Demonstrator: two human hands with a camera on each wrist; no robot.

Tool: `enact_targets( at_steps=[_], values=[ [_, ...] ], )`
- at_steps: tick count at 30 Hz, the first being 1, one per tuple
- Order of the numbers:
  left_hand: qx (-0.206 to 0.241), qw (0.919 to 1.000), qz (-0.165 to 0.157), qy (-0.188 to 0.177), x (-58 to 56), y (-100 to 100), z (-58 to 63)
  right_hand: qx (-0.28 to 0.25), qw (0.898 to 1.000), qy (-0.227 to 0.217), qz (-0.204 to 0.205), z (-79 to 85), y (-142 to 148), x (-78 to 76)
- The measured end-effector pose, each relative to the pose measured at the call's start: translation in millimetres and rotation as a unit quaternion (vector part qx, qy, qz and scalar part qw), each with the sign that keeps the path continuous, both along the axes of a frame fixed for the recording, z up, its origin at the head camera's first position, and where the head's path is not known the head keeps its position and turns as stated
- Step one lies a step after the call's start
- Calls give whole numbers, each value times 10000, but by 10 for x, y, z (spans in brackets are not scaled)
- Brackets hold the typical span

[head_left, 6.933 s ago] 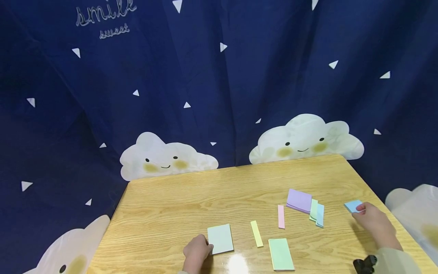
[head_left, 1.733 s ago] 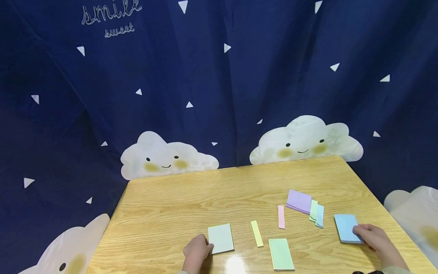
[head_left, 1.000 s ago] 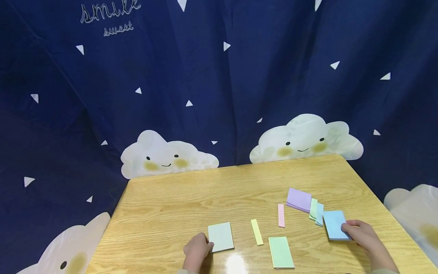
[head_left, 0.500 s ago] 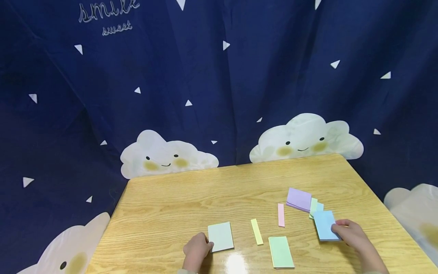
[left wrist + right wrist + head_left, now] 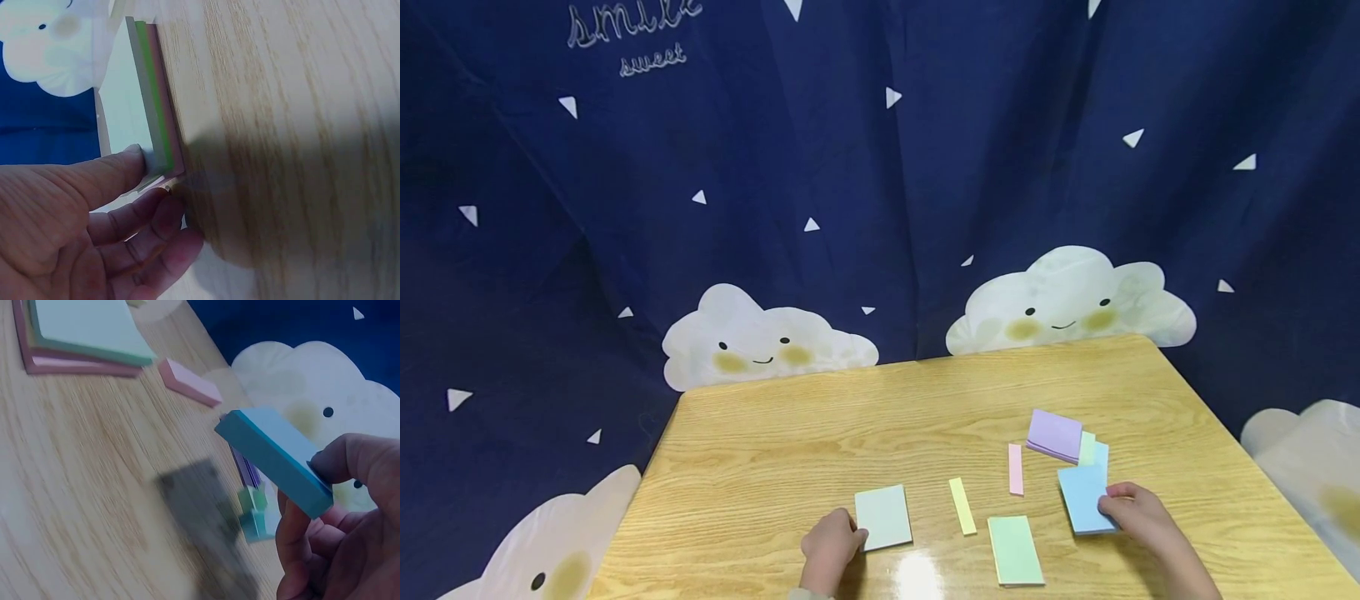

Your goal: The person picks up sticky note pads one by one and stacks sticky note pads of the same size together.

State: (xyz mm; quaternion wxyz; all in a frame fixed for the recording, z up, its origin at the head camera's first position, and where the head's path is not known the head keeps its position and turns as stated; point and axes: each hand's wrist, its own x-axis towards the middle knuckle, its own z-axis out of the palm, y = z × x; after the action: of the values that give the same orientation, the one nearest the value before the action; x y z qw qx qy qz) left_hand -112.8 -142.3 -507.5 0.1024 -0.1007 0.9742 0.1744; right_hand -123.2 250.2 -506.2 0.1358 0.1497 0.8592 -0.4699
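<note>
Two hands, fingers pinching: left hand (image 5: 833, 546) on the near left corner of the pale square pad (image 5: 883, 517); right hand (image 5: 1141, 518) on the right edge of the blue pad (image 5: 1082, 500), thumb on top.
Blue pad: raised over the bench (image 5: 775, 458), shadow below; long axis points away from the person.
Green pad (image 5: 1017, 550): left of the right fingers, nearer the person; right hand the closer.
Writing: "smile", "sweet" on the curtain (image 5: 775, 133); none readable on the pads.
</note>
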Motion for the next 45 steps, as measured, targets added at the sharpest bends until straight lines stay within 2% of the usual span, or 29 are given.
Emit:
enact_targets(
  at_steps=[8,19,26,33,41,45],
  values=[
    [-10,9999,24,-109,-3,-6,-15,-149,9997,188,41,-40,-230,44],
    [32,10000,13,56,25,0,12,-442,9990,13,-18,-74,-544,127],
    [61,10000,-30,-57,27,-1,29,-665,9978,-12,-22,-103,-696,180],
    [11,10000,16,-58,7,-1,-1,-794,9968,-85,44,-139,-796,237],
    [-11,10000,-2,-34,-12,-1,-8,-1224,9923,-75,188,-192,-849,280],
    [-34,10000,-31,-27,-9,-2,2,-1315,9905,-81,392,-208,-840,290]
  ],
)
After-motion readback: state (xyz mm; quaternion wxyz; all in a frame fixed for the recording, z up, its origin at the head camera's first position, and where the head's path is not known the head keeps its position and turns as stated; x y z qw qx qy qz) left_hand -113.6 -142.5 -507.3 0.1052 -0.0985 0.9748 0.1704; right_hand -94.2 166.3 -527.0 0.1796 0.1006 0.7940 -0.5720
